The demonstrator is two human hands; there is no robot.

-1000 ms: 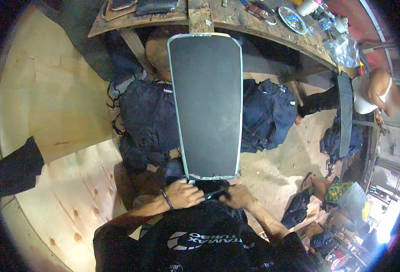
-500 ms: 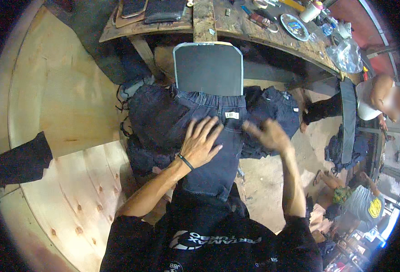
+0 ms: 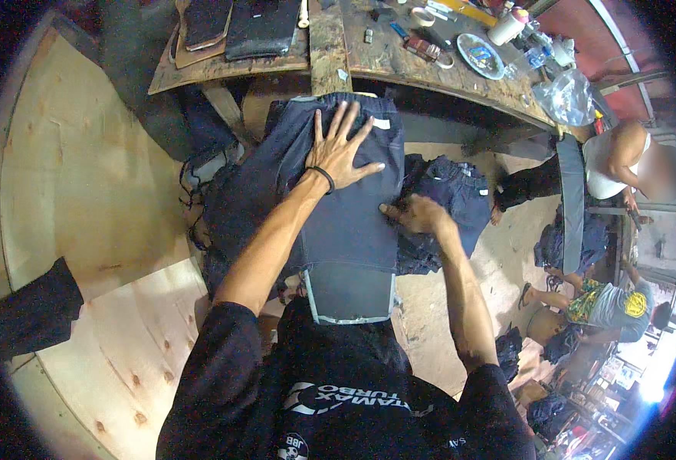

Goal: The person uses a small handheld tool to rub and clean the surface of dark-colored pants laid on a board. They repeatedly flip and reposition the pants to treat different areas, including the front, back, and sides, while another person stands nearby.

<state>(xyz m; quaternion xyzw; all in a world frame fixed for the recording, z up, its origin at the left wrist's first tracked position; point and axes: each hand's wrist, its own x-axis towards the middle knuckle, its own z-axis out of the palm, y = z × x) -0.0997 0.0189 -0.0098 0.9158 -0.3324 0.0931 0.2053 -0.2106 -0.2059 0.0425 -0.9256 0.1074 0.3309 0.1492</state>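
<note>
Dark blue shorts (image 3: pixel 349 230) with a gathered waistband and a small white label are drawn over a dark board with a pale rim (image 3: pixel 351 295). The board's near end shows past the hem; the rest of it is covered. My left hand (image 3: pixel 340 157) lies on the cloth below the waistband, open with fingers spread, a black band round the wrist. At the right edge of the shorts, my right hand (image 3: pixel 421 215) is closed with its thumb on the cloth edge; its other fingers are curled and partly hidden.
More dark garments (image 3: pixel 453 195) hang to the right. Ahead, a worn wooden bench (image 3: pixel 392 73) bears a plate (image 3: pixel 480 56), tape rolls and dark pads. Plywood sheets (image 3: pixel 96 184) stand at left. Two people are at the right, near another narrow board (image 3: pixel 572 207).
The shorts have moved forward along the board, covering its far end and baring its near end. My left hand has gone forward with them; my right hand has shifted slightly to the cloth edge.
</note>
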